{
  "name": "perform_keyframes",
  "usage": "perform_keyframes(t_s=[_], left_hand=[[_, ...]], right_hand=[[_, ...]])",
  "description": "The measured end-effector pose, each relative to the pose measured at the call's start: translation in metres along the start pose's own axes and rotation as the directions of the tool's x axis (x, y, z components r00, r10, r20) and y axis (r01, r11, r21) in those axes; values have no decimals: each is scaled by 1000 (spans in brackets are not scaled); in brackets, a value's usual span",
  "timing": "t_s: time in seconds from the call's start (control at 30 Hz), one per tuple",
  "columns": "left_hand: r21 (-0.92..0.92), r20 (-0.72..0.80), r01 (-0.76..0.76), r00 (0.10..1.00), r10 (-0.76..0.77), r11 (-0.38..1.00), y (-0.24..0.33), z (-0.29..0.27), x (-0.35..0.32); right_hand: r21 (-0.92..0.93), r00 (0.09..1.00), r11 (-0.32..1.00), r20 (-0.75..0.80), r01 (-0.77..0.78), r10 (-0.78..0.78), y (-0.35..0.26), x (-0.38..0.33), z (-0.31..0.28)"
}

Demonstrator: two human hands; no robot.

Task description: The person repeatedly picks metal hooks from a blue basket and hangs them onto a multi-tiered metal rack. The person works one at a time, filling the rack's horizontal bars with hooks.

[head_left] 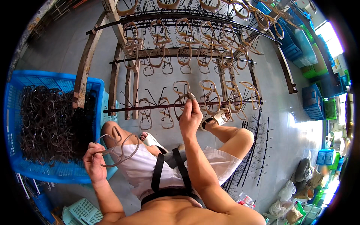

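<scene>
While our left hand [94,162] grips a glasses frame [122,153] jutting rightward, our right hand [190,120] curls well apart, by the dark rod [150,107]; can't tell its grip tbh

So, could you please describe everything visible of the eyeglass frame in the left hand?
The eyeglass frame is brownish-grey, smooth and plastic-looking, with rounded rims and no lenses visible. The left hand grips it at one side, holding it tilted over the left leg; whether it touches the leg is unclear.

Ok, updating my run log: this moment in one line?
left hand: holds eyeglass frame; right hand: at rack rod; blue crate: tangled frames
</scene>
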State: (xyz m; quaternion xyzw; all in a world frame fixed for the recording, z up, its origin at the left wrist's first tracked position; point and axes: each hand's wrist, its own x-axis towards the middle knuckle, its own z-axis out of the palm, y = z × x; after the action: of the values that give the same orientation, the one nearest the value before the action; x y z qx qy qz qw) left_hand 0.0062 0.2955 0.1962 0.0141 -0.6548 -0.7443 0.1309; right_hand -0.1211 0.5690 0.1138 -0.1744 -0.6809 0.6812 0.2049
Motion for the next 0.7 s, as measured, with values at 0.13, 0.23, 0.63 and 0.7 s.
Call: perform_keyframes(t_s=[0.13,0.23,0.63,0.7], left_hand=[[-53,20,53,998,-52,997,-6,11,-3],[-110,39,76,997,-72,991,-7,21,-2],[-239,30,258,966,-258,936,-5,72,-9],[-206,22,244,969,-245,948,-7,70,-8]], right_hand=[[3,1000,1000,-23,-10,10,-4,1,4],[-2,999,1000,-51,-5,5,-1,-2,4],[-152,701,818,616,554,-360,-60,-64,-45],[121,386,992,914,34,-125,-64,-71,-50]])
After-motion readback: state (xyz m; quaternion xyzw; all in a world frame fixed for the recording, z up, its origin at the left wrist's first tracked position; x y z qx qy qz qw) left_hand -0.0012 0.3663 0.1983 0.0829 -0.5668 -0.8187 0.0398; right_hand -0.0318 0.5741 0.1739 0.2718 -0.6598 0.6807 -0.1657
